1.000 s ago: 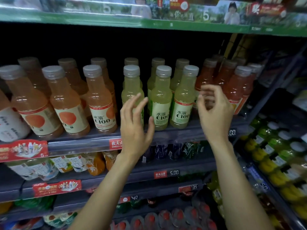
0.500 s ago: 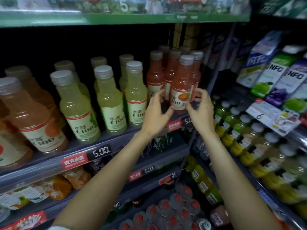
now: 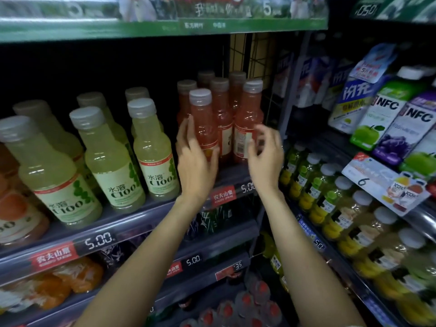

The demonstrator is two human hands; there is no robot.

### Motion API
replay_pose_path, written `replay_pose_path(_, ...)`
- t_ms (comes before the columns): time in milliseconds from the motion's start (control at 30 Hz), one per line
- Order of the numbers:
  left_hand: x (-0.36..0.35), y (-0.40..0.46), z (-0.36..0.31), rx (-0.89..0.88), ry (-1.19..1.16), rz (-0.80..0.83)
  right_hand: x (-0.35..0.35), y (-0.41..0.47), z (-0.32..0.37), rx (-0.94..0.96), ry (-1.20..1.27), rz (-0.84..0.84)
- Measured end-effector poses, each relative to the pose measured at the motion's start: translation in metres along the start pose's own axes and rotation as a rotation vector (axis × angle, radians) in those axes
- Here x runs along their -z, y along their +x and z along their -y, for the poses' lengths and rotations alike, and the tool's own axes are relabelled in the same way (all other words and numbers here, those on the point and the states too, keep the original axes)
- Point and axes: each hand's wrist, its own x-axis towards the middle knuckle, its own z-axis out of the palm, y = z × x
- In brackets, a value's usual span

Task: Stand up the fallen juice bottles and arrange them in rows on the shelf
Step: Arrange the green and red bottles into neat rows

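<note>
Several red juice bottles stand upright in rows at the right end of the shelf [image 3: 141, 220]. My left hand [image 3: 195, 161] grips the front-left red bottle [image 3: 204, 119], fingers along its left side and thumb across its front. My right hand [image 3: 265, 159] is blurred, with curled, spread fingers just in front of the front-right red bottle [image 3: 247, 114], whose barcode faces out. It holds nothing. To the left, pale green C100 bottles [image 3: 153, 149] stand upright in rows. Orange bottles [image 3: 16, 208] show at the far left edge.
A wire grid divider [image 3: 254, 55] closes the shelf's right end. Beyond it, another rack holds NFC cartons [image 3: 401, 121] and small yellow-green bottles [image 3: 330, 199]. Lower shelves carry lying orange bottles [image 3: 70, 282] and red-capped bottles [image 3: 245, 300]. A green shelf edge [image 3: 165, 29] runs overhead.
The view swung right, from the green bottles to the red ones. Both hands held one front red bottle half a second ago; now the right hand is off it and the left grips the front-left bottle.
</note>
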Motion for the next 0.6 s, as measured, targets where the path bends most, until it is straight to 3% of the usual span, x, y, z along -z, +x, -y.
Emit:
replay_pose_path(67,-0.003,-0.003,-0.002,-0.068,0.054,-0.09,0.003,0.009,-0.01,-0.029,-0.165,-0.059)
replay_pose_path(133,-0.006,-0.006,-0.006,-0.176,0.055,-0.145,0.002,0.015,-0.014,-0.064,-0.179,0.072)
replay_pose_path(200,-0.009,-0.007,-0.012,-0.303,-0.022,-0.103,-0.002,0.019,-0.015,-0.068,-0.107,0.196)
replay_pose_path(267,-0.011,-0.01,-0.021,-0.347,-0.101,0.037,-0.004,0.021,-0.015,-0.073,0.061,0.255)
replay_pose_path(400,-0.036,-0.005,-0.037,0.013,-0.212,0.36,0.006,0.018,-0.025,-0.266,0.44,0.263)
replay_pose_path(500,-0.052,0.003,-0.039,0.131,-0.247,0.366,0.02,0.013,-0.032,-0.304,0.46,0.304)
replay_pose_path(600,-0.06,0.009,-0.037,0.208,-0.353,0.369,0.032,0.011,-0.032,-0.213,0.356,0.334)
